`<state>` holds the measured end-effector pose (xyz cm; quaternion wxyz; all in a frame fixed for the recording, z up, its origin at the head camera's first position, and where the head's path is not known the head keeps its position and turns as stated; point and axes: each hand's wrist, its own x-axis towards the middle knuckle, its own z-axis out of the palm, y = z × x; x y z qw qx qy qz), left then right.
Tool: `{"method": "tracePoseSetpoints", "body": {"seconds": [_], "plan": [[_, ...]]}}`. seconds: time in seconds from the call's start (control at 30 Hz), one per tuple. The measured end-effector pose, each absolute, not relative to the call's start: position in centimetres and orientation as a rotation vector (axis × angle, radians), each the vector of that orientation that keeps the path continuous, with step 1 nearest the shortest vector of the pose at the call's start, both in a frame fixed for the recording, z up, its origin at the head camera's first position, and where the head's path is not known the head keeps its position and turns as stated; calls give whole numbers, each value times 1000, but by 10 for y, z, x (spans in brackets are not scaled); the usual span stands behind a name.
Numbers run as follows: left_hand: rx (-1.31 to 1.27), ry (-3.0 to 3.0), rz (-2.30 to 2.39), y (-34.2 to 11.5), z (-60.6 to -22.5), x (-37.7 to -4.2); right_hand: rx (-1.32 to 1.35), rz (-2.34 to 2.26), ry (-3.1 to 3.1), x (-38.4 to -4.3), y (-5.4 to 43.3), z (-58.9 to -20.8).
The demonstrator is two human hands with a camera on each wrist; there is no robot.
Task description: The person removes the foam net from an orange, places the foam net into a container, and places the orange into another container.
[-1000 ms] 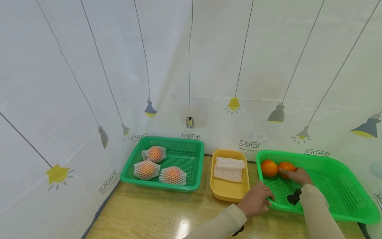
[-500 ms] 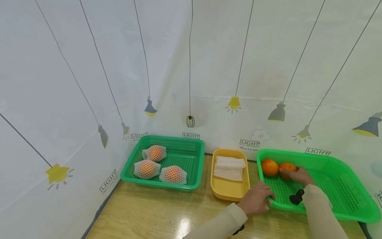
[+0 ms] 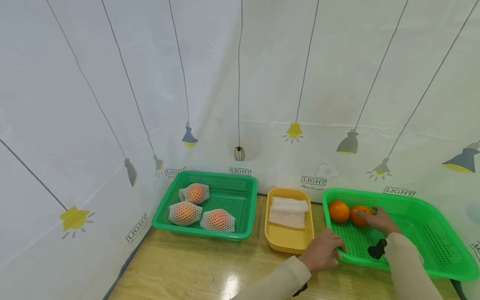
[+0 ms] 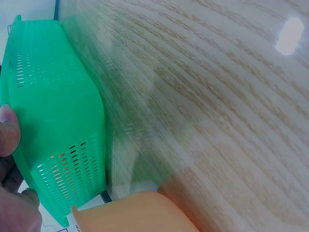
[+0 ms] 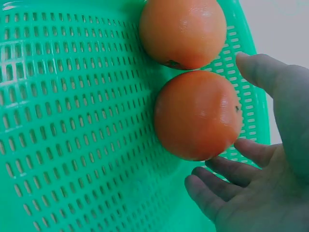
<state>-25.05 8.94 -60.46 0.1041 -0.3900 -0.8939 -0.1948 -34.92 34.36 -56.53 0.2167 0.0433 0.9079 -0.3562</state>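
Observation:
My left hand (image 3: 321, 252) grips the near-left corner rim of the bright green basket (image 3: 423, 273); its thumb and fingers clasp that rim in the left wrist view. Inside the basket, two bare oranges sit side by side at the left end, a left orange (image 3: 338, 211) and a right orange (image 5: 195, 116). Just right of the second one is my right hand (image 3: 381, 221), fingers spread and relaxed, thumb apart. In the right wrist view the fingertips (image 5: 240, 144) come right up to this orange's lower edge, and nothing is held.
A yellow tray (image 3: 286, 241) with two white foam net sleeves (image 3: 288, 211) stands left of the green basket. Farther left, a darker green basket (image 3: 232, 233) holds three net-wrapped oranges (image 3: 185, 213). A lamp-patterned wall covering (image 3: 240, 83) rises behind the wooden table (image 3: 180, 266).
My right hand has loosened from around the right orange, spread its fingers and drawn back slightly to the right. The orange stays where it lies. The left hand keeps its hold.

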Motion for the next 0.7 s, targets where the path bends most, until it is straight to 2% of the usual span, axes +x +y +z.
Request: {"method": "tracePoseSetpoints", "body": {"seconds": [0.33, 0.7], "plan": [[-1156, -2645, -585, 88, -604, -251, 37, -933, 2586, -337, 342, -551], [-1152, -2648, -585, 88, -605, -250, -66, -891, 2744, -309, 317, -541]]}}
